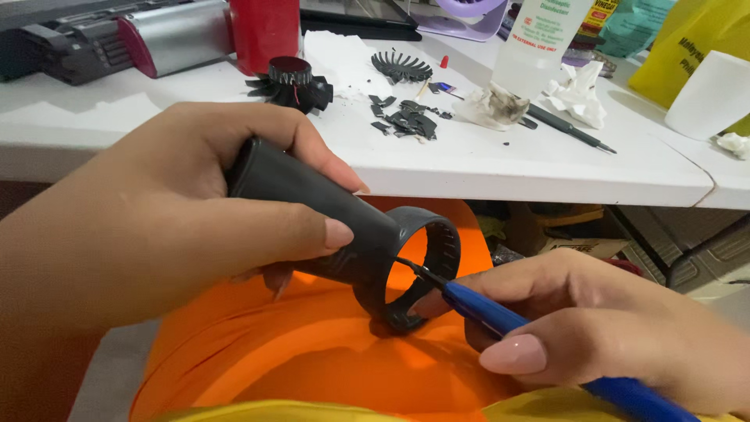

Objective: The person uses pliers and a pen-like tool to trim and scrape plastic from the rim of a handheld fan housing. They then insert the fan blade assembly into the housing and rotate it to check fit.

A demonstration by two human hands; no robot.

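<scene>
- I saw a white table (500,168) — black plastic fragments (410,119) scattered on it.
- I noted a red cup (264,31), a white bottle (539,39), crumpled tissue (578,94).

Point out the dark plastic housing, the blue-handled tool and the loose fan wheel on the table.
dark plastic housing (328,211), head view, on its tapered barrel.
blue-handled tool (492,314), head view, on the blue handle near the tip.
loose fan wheel (295,82), head view, on its central hub.

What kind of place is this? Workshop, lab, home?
Likely a home repair bench, not a lab: a white table strewn with broken black plastic bits, a fan part and crumpled tissues, with cardboard boxes stored underneath.
</scene>
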